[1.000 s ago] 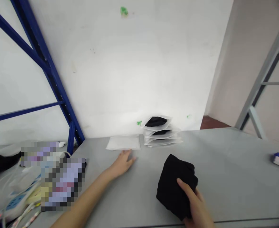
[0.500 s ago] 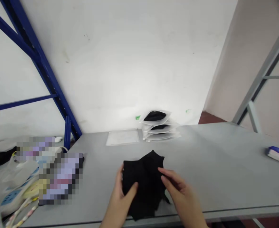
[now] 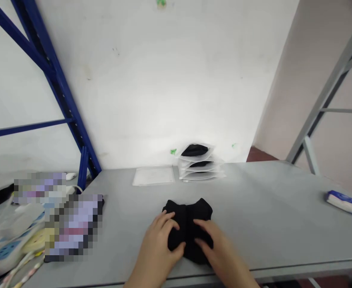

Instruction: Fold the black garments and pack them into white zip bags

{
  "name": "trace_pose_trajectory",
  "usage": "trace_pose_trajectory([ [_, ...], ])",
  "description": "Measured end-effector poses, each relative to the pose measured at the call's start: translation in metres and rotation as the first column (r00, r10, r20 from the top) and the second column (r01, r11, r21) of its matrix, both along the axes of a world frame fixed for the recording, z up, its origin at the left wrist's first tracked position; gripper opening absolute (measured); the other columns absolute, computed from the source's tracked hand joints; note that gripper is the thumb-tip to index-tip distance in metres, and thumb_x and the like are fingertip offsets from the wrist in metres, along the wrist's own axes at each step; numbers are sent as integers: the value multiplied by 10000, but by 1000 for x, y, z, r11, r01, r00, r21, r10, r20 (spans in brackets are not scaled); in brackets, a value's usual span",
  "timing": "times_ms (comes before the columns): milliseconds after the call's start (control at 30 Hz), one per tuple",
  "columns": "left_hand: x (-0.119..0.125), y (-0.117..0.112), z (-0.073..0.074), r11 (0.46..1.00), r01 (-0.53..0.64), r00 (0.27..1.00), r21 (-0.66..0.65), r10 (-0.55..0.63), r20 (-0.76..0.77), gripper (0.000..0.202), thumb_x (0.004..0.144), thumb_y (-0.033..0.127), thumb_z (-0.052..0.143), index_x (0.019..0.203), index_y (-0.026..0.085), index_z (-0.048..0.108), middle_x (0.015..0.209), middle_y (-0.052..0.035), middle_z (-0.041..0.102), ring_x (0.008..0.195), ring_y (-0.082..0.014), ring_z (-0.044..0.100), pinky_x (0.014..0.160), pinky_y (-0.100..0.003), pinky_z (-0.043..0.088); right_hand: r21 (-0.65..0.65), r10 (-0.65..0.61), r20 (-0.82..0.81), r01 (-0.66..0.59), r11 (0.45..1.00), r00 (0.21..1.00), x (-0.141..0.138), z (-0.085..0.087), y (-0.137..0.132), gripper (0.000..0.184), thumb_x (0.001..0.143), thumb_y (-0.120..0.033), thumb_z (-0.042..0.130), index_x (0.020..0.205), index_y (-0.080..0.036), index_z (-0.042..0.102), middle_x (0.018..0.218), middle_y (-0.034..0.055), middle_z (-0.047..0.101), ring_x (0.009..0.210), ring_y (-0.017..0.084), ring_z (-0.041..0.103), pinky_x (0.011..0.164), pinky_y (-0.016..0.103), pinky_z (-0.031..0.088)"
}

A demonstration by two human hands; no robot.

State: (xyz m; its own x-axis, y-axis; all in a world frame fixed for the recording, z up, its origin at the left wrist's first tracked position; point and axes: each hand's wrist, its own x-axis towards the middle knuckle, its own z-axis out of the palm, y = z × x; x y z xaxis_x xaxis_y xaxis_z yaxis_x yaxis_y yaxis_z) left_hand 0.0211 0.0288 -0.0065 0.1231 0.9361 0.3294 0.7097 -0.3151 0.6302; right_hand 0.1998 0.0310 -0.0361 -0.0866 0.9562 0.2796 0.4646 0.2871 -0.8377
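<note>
A folded piece of black cloth [image 3: 187, 224] lies on the grey table near its front edge, with two pointed corners at the top. From the left, my left hand [image 3: 162, 236] wraps its curved fingers and thumb over the cloth's near side. My right hand [image 3: 216, 244] holds the right part, with thumb and forefinger pressing on the cloth's surface. The undersides of the cloth are hidden, and I cannot make out what kind of garment it is.
Behind the cloth stands a stack of translucent bags [image 3: 198, 164] with black items inside. A flat white bag [image 3: 154, 176] lies left of it. A tissue pack [image 3: 343, 202] is at the right. Power strips and cables [image 3: 8, 252] crowd the left, by a blue rack post [image 3: 64, 96].
The cloth has been brought down onto the table and folded into a smaller, more even shape. My left hand has moved over its top surface; my right hand has shifted slightly inward.
</note>
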Motion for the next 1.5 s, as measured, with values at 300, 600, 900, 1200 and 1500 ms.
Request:
trace_pose_trajectory([
  [300,-65,-8,-1,758,-648,703,69,562,435,168,793,264,478,952,233,435,1359,-116,469,1214,-304,488,730,-342,519,5,-265,-105,267,964,958,47,16,22,186,783,-335,559,899,-232,662,945,59,688,917,261,618,845,399,462],
  [600,-41,-8,-4,986,17,957,166,32,-290,267,807,299,592,1070,267,625,1160,-50,652,1078,-252,592,947,-442,463,90,85,-413,-52,995,907,58,13,14,73,785,-282,615,729,-238,630,881,50,704,917,230,632,852,360,495],
  [900,-56,17,-17,983,-185,913,-14,167,-373,401,812,386,578,1164,196,592,1260,-116,587,1185,-302,514,973,-467,416,70,245,-214,-235,969,946,89,-5,1,194,779,-139,512,730,-249,665,765,12,692,853,216,652,992,469,417],
  [1200,-87,36,23,978,-201,835,-61,139,-533,178,805,148,514,880,199,667,868,-60,668,839,-232,634,779,-341,449,61,-8,213,-5,998,977,90,24,12,274,669,-114,470,821,-259,645,805,0,640,698,174,574,656,282,476],
  [1500,-91,29,59,952,-193,921,238,259,-290,311,927,362,343,941,215,617,1053,-71,645,1010,-219,582,913,-340,427,234,-6,-24,11,972,1000,91,78,57,142,762,-231,536,836,-266,652,871,40,656,825,232,612,748,370,507],
])
